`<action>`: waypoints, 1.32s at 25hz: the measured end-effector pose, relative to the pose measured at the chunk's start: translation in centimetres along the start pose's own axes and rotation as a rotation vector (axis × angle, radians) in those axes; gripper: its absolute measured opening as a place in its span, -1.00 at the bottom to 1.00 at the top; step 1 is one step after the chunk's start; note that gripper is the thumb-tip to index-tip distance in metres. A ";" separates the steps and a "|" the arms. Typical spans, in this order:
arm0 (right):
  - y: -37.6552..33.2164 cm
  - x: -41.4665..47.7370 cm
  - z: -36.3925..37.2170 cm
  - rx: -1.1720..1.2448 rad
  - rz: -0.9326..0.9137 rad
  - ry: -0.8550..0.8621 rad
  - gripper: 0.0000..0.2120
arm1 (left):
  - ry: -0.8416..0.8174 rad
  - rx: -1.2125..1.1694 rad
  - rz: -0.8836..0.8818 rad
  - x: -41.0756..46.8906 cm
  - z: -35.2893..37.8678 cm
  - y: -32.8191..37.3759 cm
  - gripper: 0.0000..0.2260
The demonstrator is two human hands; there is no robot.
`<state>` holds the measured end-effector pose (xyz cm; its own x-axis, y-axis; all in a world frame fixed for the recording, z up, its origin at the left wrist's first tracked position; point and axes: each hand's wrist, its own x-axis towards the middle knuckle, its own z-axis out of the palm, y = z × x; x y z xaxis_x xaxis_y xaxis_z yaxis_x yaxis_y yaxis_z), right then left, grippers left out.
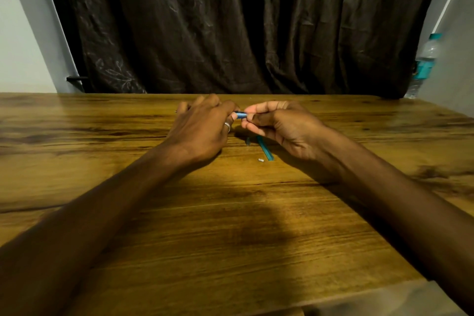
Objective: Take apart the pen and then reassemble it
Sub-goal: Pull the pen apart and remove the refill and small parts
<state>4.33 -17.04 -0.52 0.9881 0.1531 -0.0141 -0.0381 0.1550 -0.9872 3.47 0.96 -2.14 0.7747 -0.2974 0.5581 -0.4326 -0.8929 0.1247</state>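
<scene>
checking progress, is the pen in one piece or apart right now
Apart. Both hands grip a blue pen barrel between them, while a teal strip-like piece and a small white part lie loose on the wooden table.

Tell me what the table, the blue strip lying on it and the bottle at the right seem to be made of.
Table: wood or wood-look laminate, going by the grain and dark knots under a low sheen; the picture cannot settle which.
Blue strip: probably translucent plastic, from its even teal colour and straight moulded edges.
Bottle: clear plastic, see-through, with a teal cap and label.
</scene>
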 end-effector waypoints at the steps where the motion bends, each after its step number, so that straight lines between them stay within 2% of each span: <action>1: -0.1 0.0 0.0 -0.025 -0.003 0.005 -0.81 | 0.000 0.001 -0.002 0.0 0.0 0.0 -0.73; 5: -0.3 -0.1 -0.3 -0.174 -0.038 0.043 -0.82 | -0.004 -0.002 -0.024 0.0 0.1 0.0 -0.74; 8: -0.1 0.0 -1.0 -0.577 -0.168 0.124 -0.89 | -0.003 -0.023 -0.025 0.0 0.2 -0.2 -0.75; 9: 0.0 -0.1 -1.4 -0.644 -0.185 0.137 -0.92 | -0.003 -0.026 -0.024 -0.1 0.2 -0.2 -0.75; 13: 0.7 -0.2 -1.8 -0.636 -0.156 0.099 -0.94 | -0.013 -0.016 -0.024 0.0 0.2 -0.2 -0.75; 18: 0.6 0.5 -1.9 -1.033 -0.282 0.063 -0.93 | -0.030 -0.018 -0.046 -0.1 0.3 -0.2 -0.73; 33: 0.7 0.7 -2.1 -1.194 -0.278 0.082 -0.96 | -0.102 -0.040 -0.123 -0.1 0.6 -0.4 -0.79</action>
<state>5.26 -18.85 -1.56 0.9489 0.1891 0.2526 0.2931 -0.8248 -0.4835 3.84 1.16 -2.73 0.8651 -0.2212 0.4502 -0.3480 -0.9111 0.2210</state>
